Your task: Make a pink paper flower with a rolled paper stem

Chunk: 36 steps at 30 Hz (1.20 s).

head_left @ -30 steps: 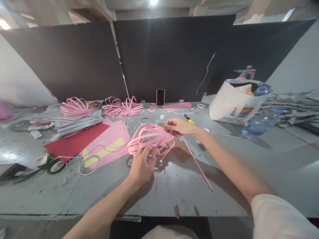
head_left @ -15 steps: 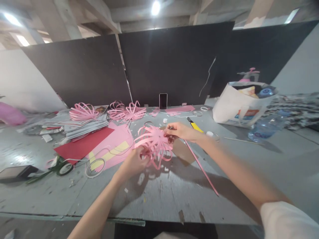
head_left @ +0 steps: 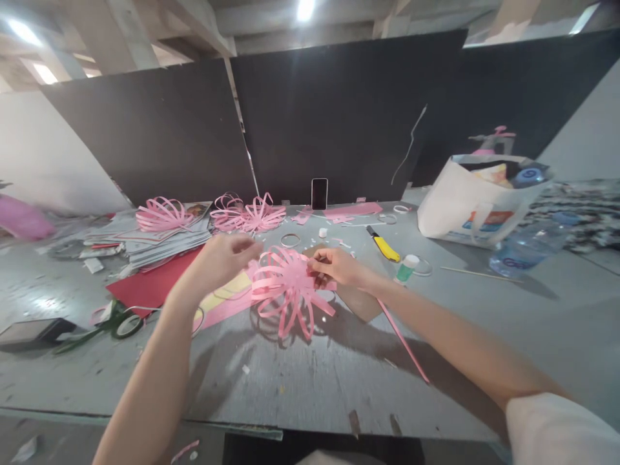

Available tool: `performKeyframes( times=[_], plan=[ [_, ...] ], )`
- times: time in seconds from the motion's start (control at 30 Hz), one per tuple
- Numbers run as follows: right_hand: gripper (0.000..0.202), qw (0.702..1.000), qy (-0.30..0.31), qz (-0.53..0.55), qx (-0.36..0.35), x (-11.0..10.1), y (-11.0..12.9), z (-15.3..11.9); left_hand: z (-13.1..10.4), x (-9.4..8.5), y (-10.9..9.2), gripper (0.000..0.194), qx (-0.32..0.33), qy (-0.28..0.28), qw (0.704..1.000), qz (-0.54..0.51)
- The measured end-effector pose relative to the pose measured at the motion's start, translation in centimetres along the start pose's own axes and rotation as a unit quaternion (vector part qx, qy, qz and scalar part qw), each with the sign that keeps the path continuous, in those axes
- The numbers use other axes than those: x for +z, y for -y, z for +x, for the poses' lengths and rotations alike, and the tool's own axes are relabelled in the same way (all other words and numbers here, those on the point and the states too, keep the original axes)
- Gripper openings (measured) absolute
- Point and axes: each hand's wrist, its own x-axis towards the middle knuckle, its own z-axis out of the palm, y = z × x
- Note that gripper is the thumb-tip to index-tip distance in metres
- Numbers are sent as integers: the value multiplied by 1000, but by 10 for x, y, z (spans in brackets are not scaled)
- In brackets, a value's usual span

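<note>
A pink paper-strip flower (head_left: 290, 278) with looped petals rests on the grey table in front of me. My right hand (head_left: 332, 268) pinches its right side near the centre. Raised above the flower's upper left is my left hand (head_left: 220, 261), blurred, apart from the flower; whether its fingers hold anything is unclear. A long thin pink strip (head_left: 404, 345) runs from under my right forearm toward the front of the table. Beneath my right wrist lies a piece of brown card (head_left: 361, 303).
At the right are a yellow cutter (head_left: 386, 247), a green glue bottle (head_left: 407, 268), a white bag (head_left: 458, 206) and a water bottle (head_left: 527, 252). Finished pink loops (head_left: 165, 214), red paper (head_left: 150, 284) and green-handled scissors (head_left: 109, 323) lie at the left.
My left hand has let go of the flower and moved up and left. The flower has shifted slightly left and down with my right hand on it.
</note>
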Motion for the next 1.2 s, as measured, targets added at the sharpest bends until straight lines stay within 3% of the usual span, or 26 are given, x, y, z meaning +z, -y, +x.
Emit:
performKeyframes(
  times=[0.07, 0.1, 0.2, 0.27, 0.37, 0.47, 0.63, 0.73, 0.9, 1.1, 1.2],
  plan=[
    [49, 1000, 7, -3, -1, 1, -5, 2, 8, 27, -4, 25, 81, -77, 994, 16],
    [49, 1000, 10, -7, -3, 1, -8, 2, 10, 42, -5, 22, 138, -86, 986, 27],
    [51, 1000, 27, -7, -4, 3, -16, 5, 11, 91, -5, 19, 243, -46, 968, 45],
    [52, 999, 31, -16, 10, 2, -21, 7, 11, 119, -1, 18, 249, -16, 966, 60],
    [50, 995, -41, -92, 7, -5, -27, 7, 14, 147, 7, 25, 196, 5, 980, 44],
    [46, 979, -116, -165, -25, -19, -29, -3, 24, 163, 14, 29, 146, 37, 988, -18],
    [48, 971, -127, -202, 29, -42, -36, -35, 44, 186, 25, 21, 92, 41, 988, -118],
    [49, 972, -126, -195, 39, -51, -46, -43, 52, 203, 32, 18, 110, 21, 985, -134],
    [51, 977, -120, -170, 45, -61, -65, -32, 55, 230, 36, 19, 119, 6, 982, -146],
    [47, 981, -127, -139, 43, -63, -76, -23, 57, 252, 35, 35, 222, -61, 971, -62],
    [45, 977, -126, -168, 46, -62, -77, -24, 55, 256, 34, 36, 244, -74, 966, -34]
  ],
)
